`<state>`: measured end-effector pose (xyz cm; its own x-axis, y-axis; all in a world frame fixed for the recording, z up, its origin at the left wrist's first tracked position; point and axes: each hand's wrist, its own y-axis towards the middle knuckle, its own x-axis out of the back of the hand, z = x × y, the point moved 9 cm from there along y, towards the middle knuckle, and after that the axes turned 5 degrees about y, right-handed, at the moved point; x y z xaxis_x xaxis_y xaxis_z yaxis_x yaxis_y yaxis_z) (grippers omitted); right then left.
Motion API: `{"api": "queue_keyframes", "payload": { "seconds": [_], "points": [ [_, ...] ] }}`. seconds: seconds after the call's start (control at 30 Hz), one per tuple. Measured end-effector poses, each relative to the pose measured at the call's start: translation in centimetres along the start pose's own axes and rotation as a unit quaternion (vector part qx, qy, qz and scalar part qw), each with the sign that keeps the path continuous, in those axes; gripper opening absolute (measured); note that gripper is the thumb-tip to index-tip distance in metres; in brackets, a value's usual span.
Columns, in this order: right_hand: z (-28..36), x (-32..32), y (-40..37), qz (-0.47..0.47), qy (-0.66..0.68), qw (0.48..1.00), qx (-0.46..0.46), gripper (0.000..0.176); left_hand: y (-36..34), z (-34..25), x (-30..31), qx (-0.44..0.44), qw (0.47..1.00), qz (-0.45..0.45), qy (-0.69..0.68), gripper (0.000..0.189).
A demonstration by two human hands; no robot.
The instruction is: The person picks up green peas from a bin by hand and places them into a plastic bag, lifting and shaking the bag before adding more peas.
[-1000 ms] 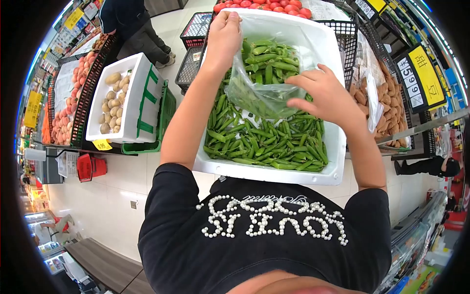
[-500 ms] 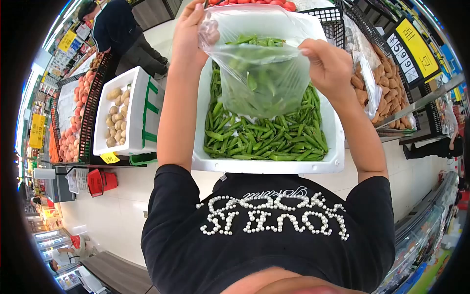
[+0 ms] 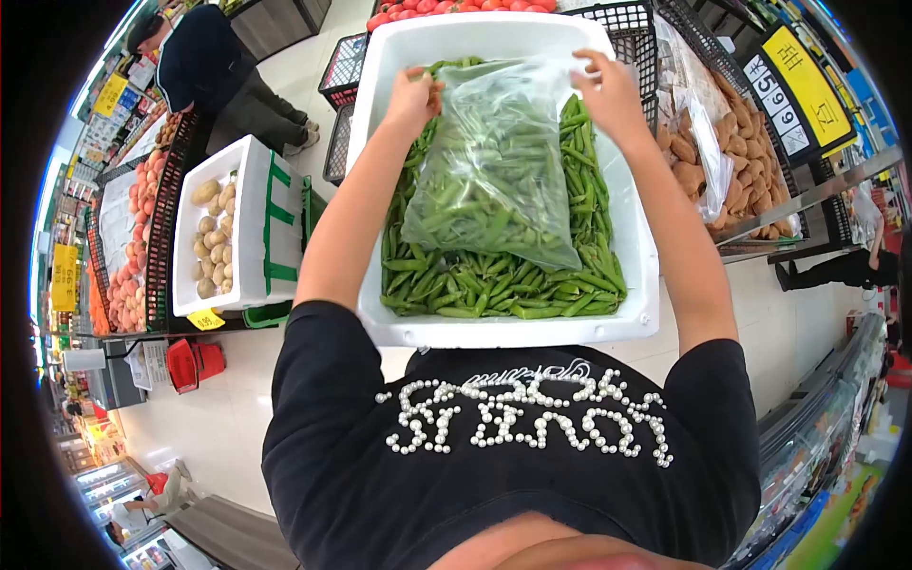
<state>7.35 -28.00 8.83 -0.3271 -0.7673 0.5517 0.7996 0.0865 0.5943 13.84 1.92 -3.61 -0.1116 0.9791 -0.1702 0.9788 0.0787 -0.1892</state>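
A clear plastic bag (image 3: 494, 166) with green pea pods inside lies flat on the loose pods (image 3: 475, 285) in a white foam box (image 3: 513, 331). My left hand (image 3: 413, 100) is over the box beside the bag's upper left edge, its fingers loosely bent and apart, with nothing visible in them. On the other side, my right hand (image 3: 608, 93) is raised near the bag's upper right corner, fingers spread and holding nothing. The bag's upper end looks crumpled between the hands.
Red tomatoes (image 3: 456, 9) are beyond the box. At the left stand a white box of potatoes (image 3: 217, 242) and a crate of peaches (image 3: 142, 228). Brown tubers (image 3: 741, 157) fill a display at the right. A person in dark clothes (image 3: 214, 71) stands at the upper left.
The bag, held up by both hands before, now lies on the pods. Both hands have let go of it; the left has moved down and right, the right slightly left.
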Motion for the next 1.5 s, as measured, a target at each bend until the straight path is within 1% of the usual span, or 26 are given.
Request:
{"api": "queue_keyframes", "payload": {
  "seconds": [0.03,0.1,0.17,0.2,0.23,0.27,0.3,0.33,0.4,0.43,0.53,0.63,0.7,0.73,0.8,0.87,0.93,0.97,1.03,1.07,1.1,1.13,1.17,1.33,1.4,1.5],
  "points": [
    [0.3,0.0,-1.8,0.039,-0.041,0.998,-0.023,0.037,-0.6,0.6,0.4,0.008,0.996,0.001,0.089,0.039],
    [0.9,-0.5,-6.2,0.181,0.037,0.976,-0.115,0.039,-3.9,-0.6,0.6,-0.067,0.955,0.062,0.281,0.041],
    [1.6,-1.5,-12.0,0.331,0.025,0.926,-0.177,0.045,-8.5,-1.2,1.0,-0.139,0.863,0.135,0.468,0.049],
    [2.7,-1.6,-14.7,0.418,-0.027,0.890,-0.180,0.052,-11.5,-1.4,1.1,-0.120,0.835,0.146,0.516,0.052],
    [3.2,-2.0,-17.4,0.498,-0.050,0.845,-0.188,0.057,-13.3,-0.4,1.7,-0.102,0.803,0.176,0.560,0.061],
    [3.6,-2.2,-19.4,0.513,-0.059,0.834,-0.195,0.060,-15.2,0.7,2.2,-0.053,0.786,0.195,0.584,0.069],
    [4.2,-2.5,-20.8,0.558,-0.075,0.796,-0.222,0.061,-16.9,1.7,2.8,-0.006,0.767,0.213,0.606,0.079],
    [4.6,-3.0,-21.5,0.549,-0.086,0.810,-0.185,0.057,-18.0,2.3,2.9,0.007,0.760,0.224,0.610,0.082],
    [4.1,-3.4,-21.7,0.492,-0.102,0.844,-0.188,0.050,-19.7,3.6,2.5,0.030,0.748,0.244,0.616,0.091],
    [3.9,-3.7,-21.6,0.479,-0.074,0.853,-0.193,0.048,-20.2,3.5,2.0,0.008,0.781,0.249,0.572,0.096],
    [3.8,-3.7,-20.7,0.427,0.004,0.884,-0.189,0.045,-19.9,2.5,2.2,-0.072,0.814,0.215,0.535,0.098],
    [3.8,-2.8,-19.7,0.371,0.061,0.911,-0.171,0.043,-19.7,1.9,2.7,0.044,0.832,0.214,0.510,0.098],
    [3.4,-2.2,-18.7,0.352,0.087,0.915,-0.177,0.041,-19.2,2.0,3.3,0.017,0.881,0.196,0.429,0.097],
    [2.6,-1.7,-18.3,0.325,0.135,0.912,-0.209,0.039,-19.1,2.0,3.6,0.003,0.903,0.187,0.387,0.096],
    [1.1,-1.3,-17.7,0.270,0.231,0.894,-0.271,0.036,-19.3,1.8,3.9,0.027,0.946,0.172,0.273,0.094],
    [0.9,-0.4,-16.7,0.172,0.333,0.816,-0.440,0.027,-20.0,0.4,3.4,0.035,0.972,0.160,0.166,0.091],
    [0.3,-0.1,-15.5,0.096,0.450,0.747,-0.480,0.027,-20.9,-1.1,2.8,0.028,0.986,0.150,0.067,0.088],
    [-0.2,-0.5,-14.9,0.084,0.522,0.700,-0.479,0.027,-20.7,-1.6,2.6,0.001,0.988,0.157,0.014,0.079],
    [-0.8,-1.3,-13.3,0.055,0.655,0.592,-0.466,0.027,-19.7,-0.9,2.7,0.010,0.987,0.117,-0.110,0.071],
    [-1.3,-1.3,-12.9,0.017,0.650,0.595,-0.474,0.029,-19.2,-0.5,2.4,0.013,0.980,0.096,-0.171,0.067],
    [-1.0,-1.4,-12.3,-0.021,0.643,0.596,-0.481,0.030,-19.1,0.3,1.9,0.024,0.979,0.058,-0.193,0.043],
    [-1.1,-1.3,-11.8,-0.058,0.635,0.598,-0.486,0.031,-18.8,0.8,1.6,0.028,0.978,0.061,-0.197,0.037],
    [-1.3,-1.4,-11.7,-0.062,0.635,0.592,-0.492,0.033,-18.4,1.5,1.5,0.031,0.977,0.064,-0.202,0.032],
    [-1.0,-1.7,-12.3,-0.018,0.634,0.599,-0.489,0.038,-18.8,1.7,1.0,0.023,0.989,0.056,-0.137,0.025],
    [-0.7,-1.7,-12.8,-0.011,0.634,0.599,-0.488,0.039,-19.2,1.5,0.9,0.017,0.987,0.048,-0.153,0.025],
    [-0.2,-1.1,-13.8,-0.049,0.600,0.600,-0.527,0.040,-19.4,1.6,0.9,0.012,0.985,0.056,-0.162,0.025]
  ]
}}
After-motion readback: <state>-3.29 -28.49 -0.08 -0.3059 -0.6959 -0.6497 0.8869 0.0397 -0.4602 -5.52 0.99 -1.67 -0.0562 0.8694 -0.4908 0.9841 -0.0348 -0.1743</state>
